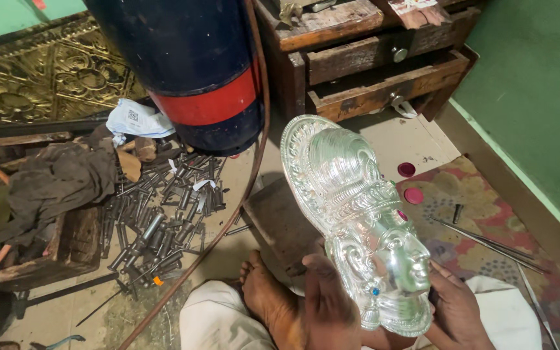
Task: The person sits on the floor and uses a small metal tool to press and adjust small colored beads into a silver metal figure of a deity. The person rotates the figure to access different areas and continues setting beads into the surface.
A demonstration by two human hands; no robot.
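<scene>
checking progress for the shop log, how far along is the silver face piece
Done, by the look of it: the silver face piece is fully embossed, with crown, face and ear ornaments shaped and shiny. In hand: the left hand and right hand hold it upright over the lap. Left: cannot tell; the pile of punches lies untouched.

place: metalwork workshop | evidence: steel punches (157, 214) heaped on floor, gas cylinder (196, 65), worn wooden drawers (384, 78)
</scene>
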